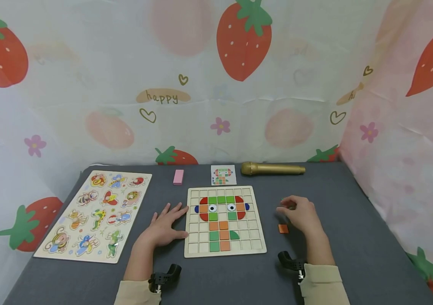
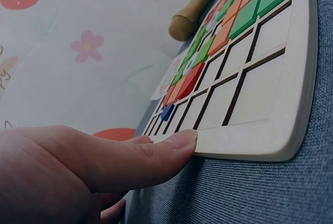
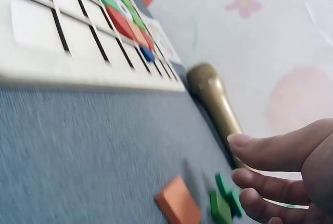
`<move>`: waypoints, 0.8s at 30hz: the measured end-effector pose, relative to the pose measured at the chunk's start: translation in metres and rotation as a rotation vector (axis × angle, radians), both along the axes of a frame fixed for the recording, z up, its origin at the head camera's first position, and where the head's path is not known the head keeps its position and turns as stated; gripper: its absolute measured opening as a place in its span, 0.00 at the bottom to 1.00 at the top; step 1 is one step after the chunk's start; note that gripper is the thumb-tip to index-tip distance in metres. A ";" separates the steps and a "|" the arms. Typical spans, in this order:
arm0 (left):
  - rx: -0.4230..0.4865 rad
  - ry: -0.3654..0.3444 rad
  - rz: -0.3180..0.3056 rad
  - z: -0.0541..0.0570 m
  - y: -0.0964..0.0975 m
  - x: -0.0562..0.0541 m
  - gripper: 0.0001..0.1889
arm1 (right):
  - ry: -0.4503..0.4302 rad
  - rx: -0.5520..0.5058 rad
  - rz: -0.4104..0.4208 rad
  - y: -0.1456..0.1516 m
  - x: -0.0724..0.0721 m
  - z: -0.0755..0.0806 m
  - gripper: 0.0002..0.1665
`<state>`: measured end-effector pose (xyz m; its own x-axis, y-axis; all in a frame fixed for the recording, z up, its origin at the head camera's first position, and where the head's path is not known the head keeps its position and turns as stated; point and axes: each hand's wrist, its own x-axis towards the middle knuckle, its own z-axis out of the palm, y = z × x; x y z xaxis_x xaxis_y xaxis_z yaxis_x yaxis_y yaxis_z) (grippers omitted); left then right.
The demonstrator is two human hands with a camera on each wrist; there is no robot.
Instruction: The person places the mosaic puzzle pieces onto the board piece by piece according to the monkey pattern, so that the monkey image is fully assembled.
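Note:
A cream grid board lies in front of me, with coloured pieces set in its squares as a figure with two round eyes. My left hand is spread at the board's left edge; in the left wrist view its thumb rests on the rim. To the right of the board, my right hand hovers over the table with thumb and fingers apart. Right by its fingertips are green pieces, partly hidden by the hand in the head view. An orange square piece lies just nearer to me.
A small pattern card lies behind the board, with a pink block to its left and a gold microphone to its right. A board of cartoon insects takes up the left side. Patterned cloth hangs behind the table.

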<state>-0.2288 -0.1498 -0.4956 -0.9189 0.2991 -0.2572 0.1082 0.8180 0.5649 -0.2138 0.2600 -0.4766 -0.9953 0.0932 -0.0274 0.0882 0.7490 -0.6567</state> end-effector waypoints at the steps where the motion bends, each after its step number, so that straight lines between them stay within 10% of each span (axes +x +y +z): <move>1: 0.002 0.000 0.000 0.000 0.000 0.000 0.43 | 0.000 0.000 -0.016 0.004 0.001 -0.001 0.18; 24: 0.001 -0.008 0.005 0.001 0.001 0.000 0.43 | -0.097 0.034 -0.107 0.020 -0.001 -0.010 0.16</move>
